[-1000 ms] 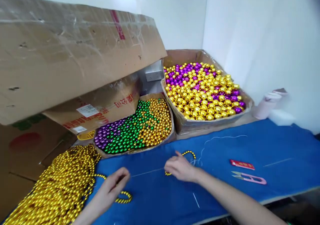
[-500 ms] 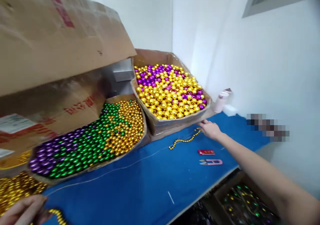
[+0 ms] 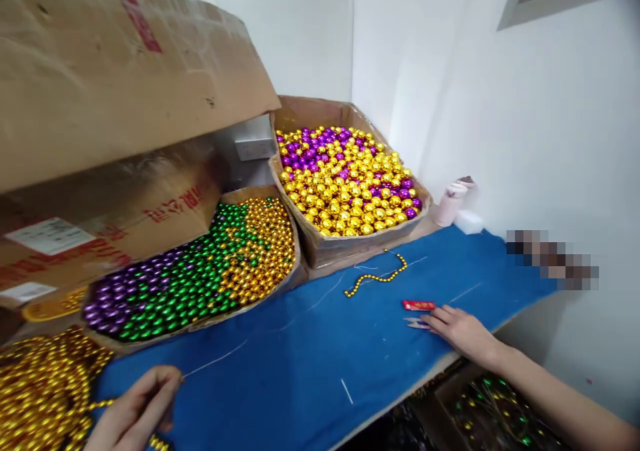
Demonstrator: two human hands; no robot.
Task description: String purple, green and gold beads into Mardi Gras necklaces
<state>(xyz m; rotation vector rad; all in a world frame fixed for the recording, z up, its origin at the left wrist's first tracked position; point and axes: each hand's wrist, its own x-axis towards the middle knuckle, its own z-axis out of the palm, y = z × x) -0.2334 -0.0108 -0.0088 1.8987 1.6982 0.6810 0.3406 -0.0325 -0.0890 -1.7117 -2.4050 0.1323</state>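
At the lower left, my left hand [image 3: 140,407] pinches a thin white thread [image 3: 215,359], which runs from the fingertips across the blue cloth. A string of gold beads [image 3: 101,404] passes behind this hand; whether the fingers also hold it is hidden. My right hand [image 3: 465,336] has its fingers closed over the handle of the thread snips [image 3: 415,323], whose blades point left. Just beyond the fingers lies a small red packet [image 3: 419,305]. A short gold bead strand [image 3: 381,279] rests curved on the cloth farther back.
Blue cloth [image 3: 300,371] covers the table. Behind it stand a box of gold and purple beads [image 3: 313,247] and a box of purple, green and gold beads [image 3: 295,274]. Gold bead strings [image 3: 45,391] pile at left. A pink bottle [image 3: 449,205] stands by the wall.
My right hand has moved from the short bead strand's far end back toward me, onto the snips. My left hand has shifted right and slightly up with the thread.
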